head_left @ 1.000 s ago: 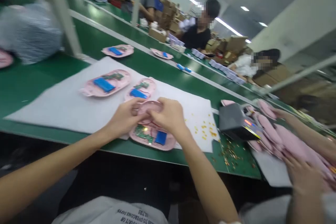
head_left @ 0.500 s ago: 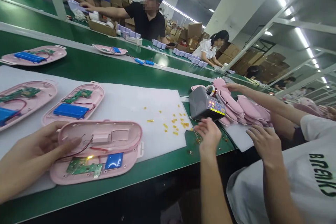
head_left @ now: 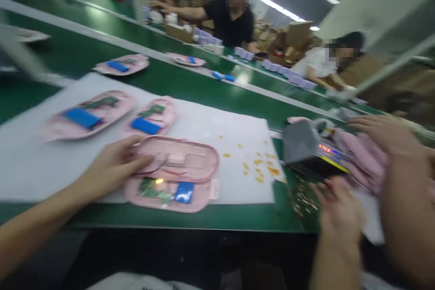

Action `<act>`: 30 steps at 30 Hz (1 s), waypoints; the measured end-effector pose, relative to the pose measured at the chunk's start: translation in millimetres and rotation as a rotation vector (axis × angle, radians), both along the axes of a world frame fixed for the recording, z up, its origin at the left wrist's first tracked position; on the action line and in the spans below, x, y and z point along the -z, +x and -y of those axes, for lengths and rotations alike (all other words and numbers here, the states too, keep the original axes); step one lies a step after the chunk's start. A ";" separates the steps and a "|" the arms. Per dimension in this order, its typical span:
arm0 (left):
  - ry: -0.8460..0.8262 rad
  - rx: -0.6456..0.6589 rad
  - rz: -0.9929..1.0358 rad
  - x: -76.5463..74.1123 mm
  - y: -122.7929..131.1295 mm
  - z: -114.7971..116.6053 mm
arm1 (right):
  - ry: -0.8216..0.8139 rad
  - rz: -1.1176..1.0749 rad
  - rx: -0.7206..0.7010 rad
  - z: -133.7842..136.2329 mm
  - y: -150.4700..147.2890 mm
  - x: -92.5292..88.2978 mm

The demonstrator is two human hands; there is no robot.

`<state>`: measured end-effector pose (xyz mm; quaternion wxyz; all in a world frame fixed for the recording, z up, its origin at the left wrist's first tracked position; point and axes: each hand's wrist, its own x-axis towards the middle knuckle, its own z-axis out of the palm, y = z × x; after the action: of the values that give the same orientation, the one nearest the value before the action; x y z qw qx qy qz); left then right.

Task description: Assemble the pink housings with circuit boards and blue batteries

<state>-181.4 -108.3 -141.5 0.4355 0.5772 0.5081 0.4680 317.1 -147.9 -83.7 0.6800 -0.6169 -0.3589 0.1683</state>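
Observation:
An opened pink plastic casing lies on a white foam sheet [head_left: 238, 127]. Its lid [head_left: 180, 159] sits above its lower half [head_left: 170, 199], which carries a green circuit board [head_left: 151, 189] and a blue battery [head_left: 184, 192]. Red wires run between the halves, and a small light glows on the board. My left hand [head_left: 117, 163] lies on the lid's left end, fingers over the edge. My right hand [head_left: 336, 210] is blurred, holding nothing visible, just below a grey electronic tape dispenser [head_left: 306, 149].
Two more opened casings [head_left: 88, 115] lie on the sheet, with amber tape scraps [head_left: 253, 165] to the right. A co-worker's hand [head_left: 384, 129] reaches over a pile of pink casings [head_left: 363, 158]. A green conveyor belt [head_left: 204, 219] runs below; workers and cardboard boxes stand beyond.
My right hand has left the lid and moved right towards the dispenser. The lid now lies above the lower half, with my left hand still on it. The view has swung and blurred.

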 end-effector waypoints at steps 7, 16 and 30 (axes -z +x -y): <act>-0.152 0.142 0.279 -33.1 19.5 6.2 | -0.023 0.474 -0.573 -18.0 -183.9 -46.7; -0.063 0.152 0.271 -23.1 16.6 10.4 | -0.058 1.455 -1.051 -70.4 -306.8 -24.8; -0.002 0.106 0.167 -17.1 16.1 15.4 | -0.381 1.254 -0.846 -83.4 -303.3 -34.0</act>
<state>-165.2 -123.6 -124.4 0.5012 0.5617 0.4393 0.4902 13.7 -64.5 -49.8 0.1105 -0.5134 -0.8460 0.0918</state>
